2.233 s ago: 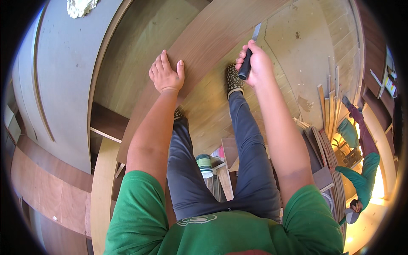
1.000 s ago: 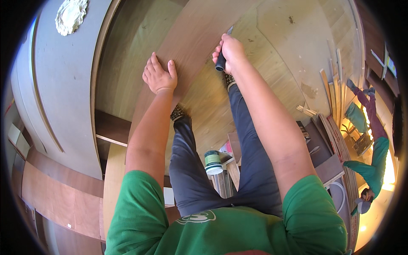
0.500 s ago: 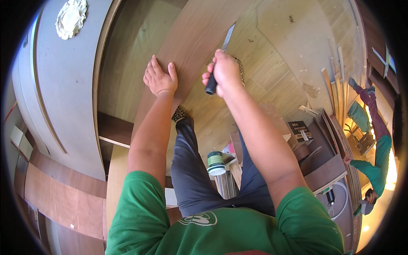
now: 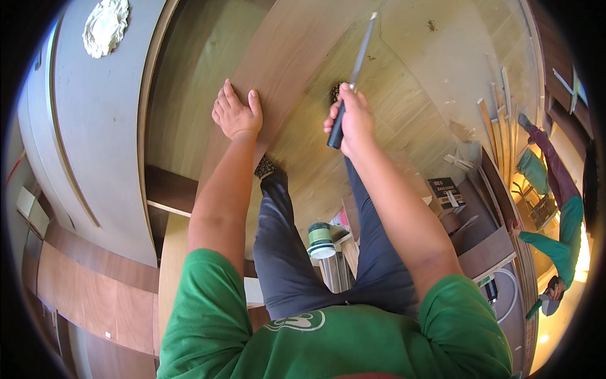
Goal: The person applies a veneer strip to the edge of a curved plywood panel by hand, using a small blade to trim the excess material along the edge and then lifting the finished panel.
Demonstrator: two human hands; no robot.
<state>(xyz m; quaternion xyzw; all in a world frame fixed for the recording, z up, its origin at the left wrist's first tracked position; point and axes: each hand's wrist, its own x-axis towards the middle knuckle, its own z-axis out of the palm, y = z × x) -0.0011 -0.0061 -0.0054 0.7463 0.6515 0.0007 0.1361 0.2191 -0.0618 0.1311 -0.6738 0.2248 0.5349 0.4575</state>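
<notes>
A long wood-grain board (image 4: 287,47) slants from the far middle down towards my left leg. My left hand (image 4: 238,114) lies flat on it, palm down, with the fingers stretched out and the thumb apart. To the right of the board, my right hand (image 4: 355,123) is wrapped round the black handle of a flat metal file (image 4: 362,57). The narrow grey blade points away from me, clear of the board's right edge in this view, and its tip looks pale.
A grey panel with a white rosette (image 4: 105,28) stands at left. Between my legs is a green-and-white container (image 4: 320,240). At right are a dark cardboard box (image 4: 445,192), thin wood strips (image 4: 502,136) and a co-worker in a green shirt (image 4: 564,237).
My right hand and the file have moved right and slightly nearer, away from the board's edge, and the whole blade now shows. My left hand stays on the board.
</notes>
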